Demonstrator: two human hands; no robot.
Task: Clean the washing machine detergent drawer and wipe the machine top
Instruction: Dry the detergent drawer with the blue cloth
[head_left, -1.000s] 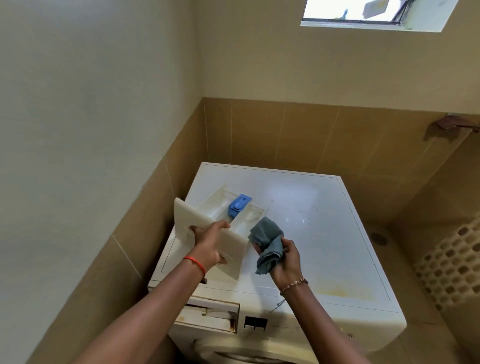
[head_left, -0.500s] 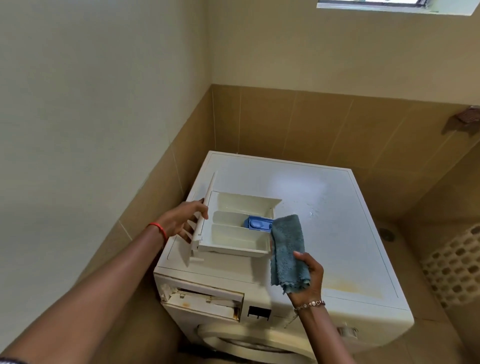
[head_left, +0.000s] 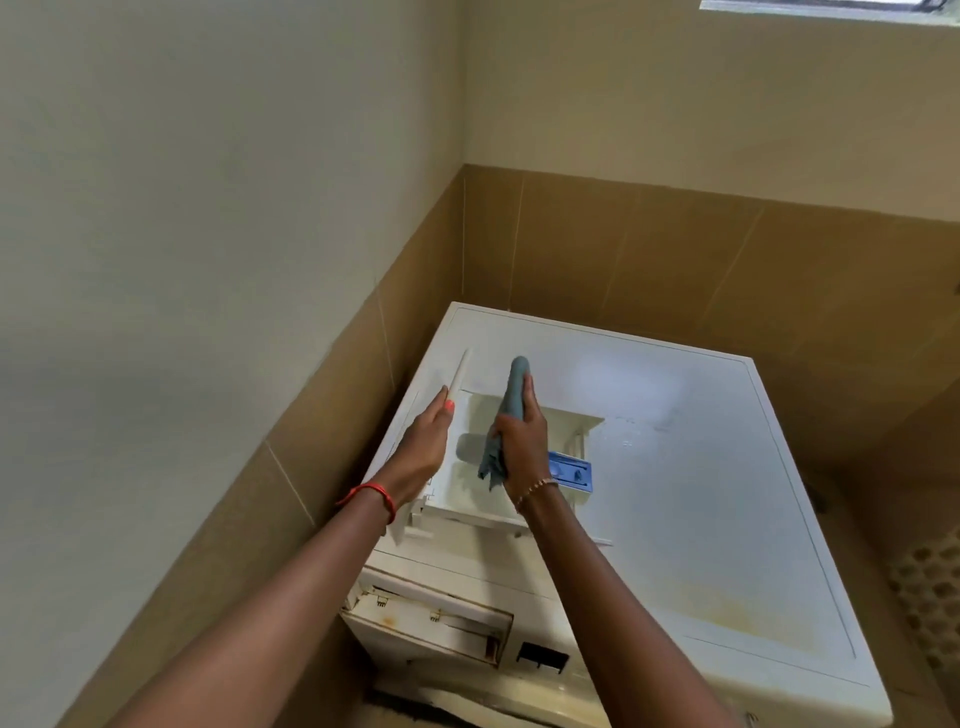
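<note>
Two hands busy. Pinching detergent drawer (head_left: 566, 422) by its upright front panel (head_left: 458, 376) with left hand (head_left: 421, 447): thumb on near face, fingers hidden behind. Gripping bunched blue-grey cloth (head_left: 514, 389) in right hand (head_left: 522, 441), over the open compartments. Drawer out of its slot (head_left: 431, 618), resting on machine top (head_left: 701, 467), left side. Likely light, stiff, thin plastic, slick if wet; best held by panel or side walls, not blue insert (head_left: 571, 472). Cloth soft, forgiving

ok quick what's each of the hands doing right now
left hand: grips the drawer by its front panel
right hand: grips the cloth, held over the drawer
</note>
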